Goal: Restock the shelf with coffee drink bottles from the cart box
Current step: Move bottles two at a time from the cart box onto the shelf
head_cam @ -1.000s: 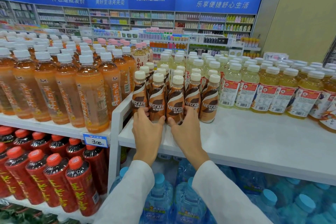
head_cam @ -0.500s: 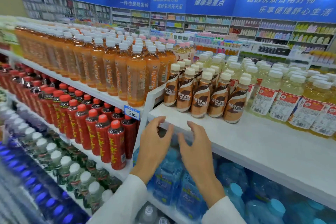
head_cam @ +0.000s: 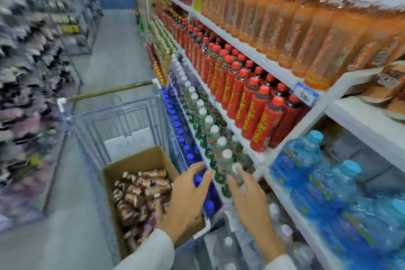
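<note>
Cart [head_cam: 122, 116] at left in the aisle. Box [head_cam: 135, 160] stands in its near end, top open. Bottles [head_cam: 140, 195] lie on their sides in the box, brown wrappers, heaped rather than in rows. Their labels are too blurred to read.

Left hand [head_cam: 186, 201] above the box's right edge, fingers spread and loose, holding nothing. Right hand [head_cam: 249, 201] just beside it, in front of the lower shelving, fingers likewise straight, empty.

Judged step: reach into the box for the next lot. Best to work from the top layer, gripping each bottle by the body and not the cap, one or two per hand so none slips. Lying loose, they will likely roll when a neighbour is lifted.

Red bottles [head_cam: 263, 105] carry yellow characters, illegible. Price tag [head_cam: 305, 94] on the rail above them reads about 3.00. Shelf [head_cam: 361, 116] to fill is up at right, a white board bare at the front. Coffee row [head_cam: 392, 85] stands on it at the frame edge, badly smeared, brand unreadable.
</note>
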